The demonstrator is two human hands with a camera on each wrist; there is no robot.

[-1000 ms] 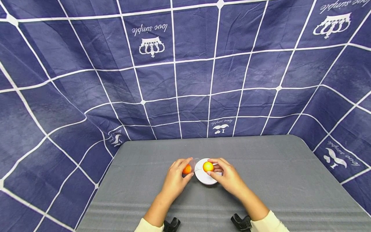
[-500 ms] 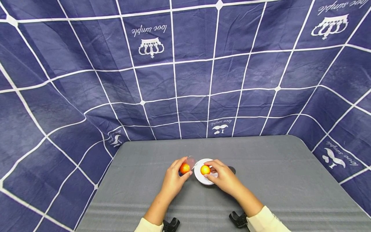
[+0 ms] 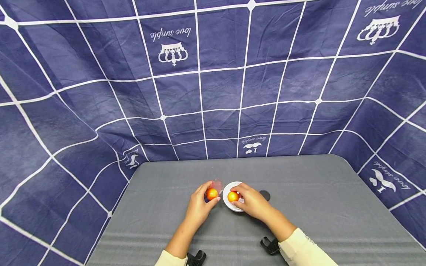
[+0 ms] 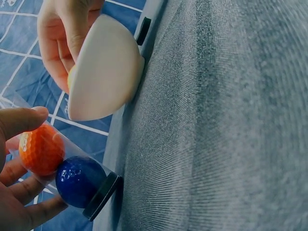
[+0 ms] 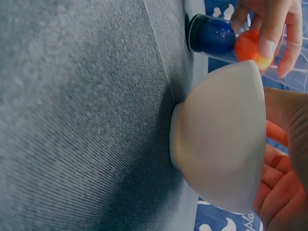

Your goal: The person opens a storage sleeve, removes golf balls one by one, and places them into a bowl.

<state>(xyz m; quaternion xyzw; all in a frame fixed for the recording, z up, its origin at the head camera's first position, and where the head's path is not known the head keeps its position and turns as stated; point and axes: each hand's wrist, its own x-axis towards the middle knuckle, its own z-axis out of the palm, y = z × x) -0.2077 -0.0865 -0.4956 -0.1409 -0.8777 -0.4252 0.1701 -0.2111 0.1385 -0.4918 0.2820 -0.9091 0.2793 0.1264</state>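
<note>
My left hand (image 3: 199, 203) grips an upright clear plastic tube (image 3: 217, 184). Inside it, an orange golf ball (image 4: 42, 149) sits on top of a blue ball (image 4: 81, 181), above the tube's black base (image 4: 103, 196). To the right stands a white bowl (image 3: 227, 205). My right hand (image 3: 253, 202) pinches a yellow-orange ball (image 3: 233, 196) between thumb and fingers at the bowl's mouth. From the left wrist view, only a sliver of that ball shows past the rim. The bowl's wall hides the ball and fingertips in the right wrist view.
A black round lid (image 3: 264, 195) lies on the grey table (image 3: 299, 207), just right of the bowl behind my right hand. Blue curtains (image 3: 219, 88) with white grid lines enclose the table at the back and sides.
My right hand has moved left and slightly nearer with the yellow-orange ball, lower over the bowl, uncovering the black lid. My left hand and tube have shifted slightly left.
</note>
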